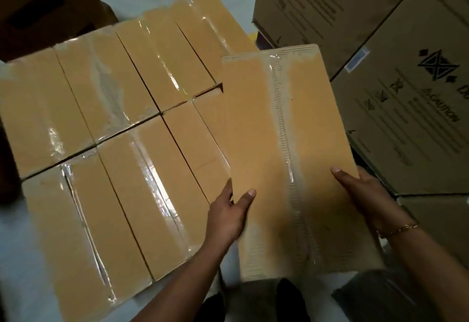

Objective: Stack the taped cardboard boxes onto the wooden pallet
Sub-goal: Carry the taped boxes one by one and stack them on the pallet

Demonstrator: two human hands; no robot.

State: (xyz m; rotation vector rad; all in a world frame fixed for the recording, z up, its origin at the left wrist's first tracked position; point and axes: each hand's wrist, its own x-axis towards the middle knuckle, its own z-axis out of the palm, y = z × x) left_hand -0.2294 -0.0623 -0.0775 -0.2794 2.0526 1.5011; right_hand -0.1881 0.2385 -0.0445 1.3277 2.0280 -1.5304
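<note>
I hold a long tan cardboard box, taped down its middle seam, above the right end of the stack. My left hand grips its left edge, thumb on top. My right hand grips its right edge, thumb on top, a bracelet on the wrist. Below and to the left lies a layer of several taped tan boxes packed side by side in two rows. The wooden pallet is hidden under them.
Large printed brown cartons are stacked close on the right. A dark brown carton stands at the back left. Pale floor shows at the front left and behind the stack. My dark shoes are at the bottom.
</note>
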